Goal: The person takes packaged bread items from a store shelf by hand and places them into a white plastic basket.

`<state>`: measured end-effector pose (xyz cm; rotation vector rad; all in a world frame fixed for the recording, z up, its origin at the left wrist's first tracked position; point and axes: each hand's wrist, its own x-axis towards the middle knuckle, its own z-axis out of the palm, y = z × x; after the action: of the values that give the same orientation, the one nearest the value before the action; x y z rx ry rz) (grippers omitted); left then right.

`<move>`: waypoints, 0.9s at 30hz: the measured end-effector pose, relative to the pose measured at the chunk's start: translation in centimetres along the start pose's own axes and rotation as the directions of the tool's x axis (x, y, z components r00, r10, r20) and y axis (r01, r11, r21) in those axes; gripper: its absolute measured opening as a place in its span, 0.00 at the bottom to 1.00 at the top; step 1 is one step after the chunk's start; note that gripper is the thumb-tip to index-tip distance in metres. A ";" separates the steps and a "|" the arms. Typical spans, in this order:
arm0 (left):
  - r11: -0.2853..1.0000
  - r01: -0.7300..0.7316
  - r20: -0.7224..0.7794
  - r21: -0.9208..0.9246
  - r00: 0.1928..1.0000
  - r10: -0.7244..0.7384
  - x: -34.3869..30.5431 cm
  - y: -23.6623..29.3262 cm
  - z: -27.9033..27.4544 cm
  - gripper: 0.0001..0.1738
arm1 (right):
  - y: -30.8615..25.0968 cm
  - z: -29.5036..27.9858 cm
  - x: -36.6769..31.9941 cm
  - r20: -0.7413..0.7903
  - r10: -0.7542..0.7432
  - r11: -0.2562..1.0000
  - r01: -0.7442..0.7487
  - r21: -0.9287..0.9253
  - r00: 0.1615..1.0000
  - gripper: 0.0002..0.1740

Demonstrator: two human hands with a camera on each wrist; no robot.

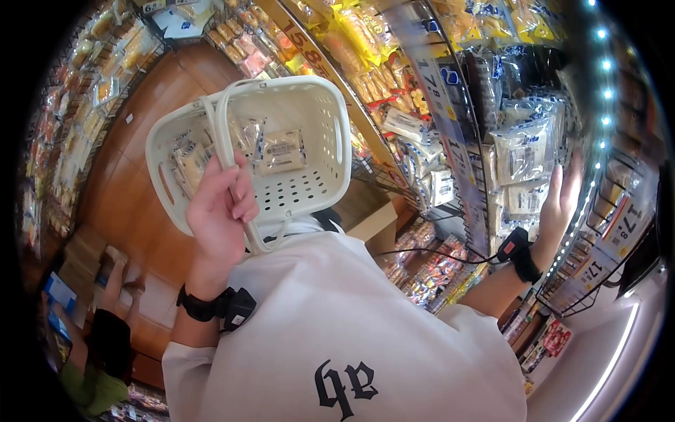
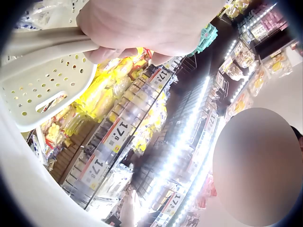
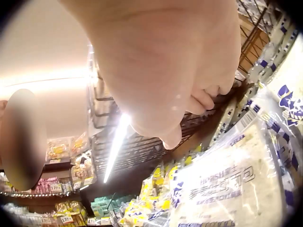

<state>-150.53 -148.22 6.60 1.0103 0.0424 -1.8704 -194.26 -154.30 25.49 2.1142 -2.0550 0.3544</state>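
Observation:
My left hand (image 1: 221, 204) grips the handles (image 1: 223, 123) of a cream plastic basket (image 1: 339, 137) with round holes in its walls. Inside the basket lie several clear-wrapped food packs (image 1: 283, 150). In the left wrist view, the handles (image 2: 52, 47) run into the curled fingers. My right hand (image 1: 560, 197) reaches into a wire shelf at the right, thumb raised. Beside it are large clear bags of pale, flat food (image 1: 524, 155) with blue print. The right wrist view shows one such bag (image 3: 232, 182) below the hand, whose fingers are loosely bent with nothing held.
Price strips (image 1: 450, 126) edge the stacked shelves, and yellow snack bags (image 1: 362, 32) fill the upper ones. A cardboard box (image 1: 369, 221) stands under the basket's right side. Another person (image 1: 105, 337) is at the lower left. More shelves (image 1: 98, 91) line the far left.

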 end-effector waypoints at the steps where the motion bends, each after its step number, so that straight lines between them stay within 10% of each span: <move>1: 1.000 -0.003 0.007 0.012 1.000 0.003 0.0 0.0 0.1 0.14 | -2.5 -0.4 -0.4 -0.003 -0.018 0.996 0.017 -0.086 1.000 0.28; 5: 0.999 -0.009 0.025 0.046 1.000 0.008 -0.2 -0.4 0.5 0.15 | -5.9 -0.4 0.5 0.080 -0.188 0.961 0.166 0.223 0.979 0.20; 14: 1.000 0.015 0.026 0.000 1.000 -0.015 -1.0 -0.8 -2.0 0.15 | -2.7 3.5 8.9 0.124 -0.144 0.971 0.164 -0.172 0.982 0.30; 27: 0.996 -0.012 -0.102 -0.084 0.995 0.003 -0.4 -0.1 -4.9 0.16 | 2.6 5.2 15.7 0.359 0.318 0.948 -0.301 -0.102 0.878 0.44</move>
<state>-147.49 -145.76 3.57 1.0449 0.1770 -1.7940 -196.24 -170.96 24.89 1.9406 -2.5977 -0.0652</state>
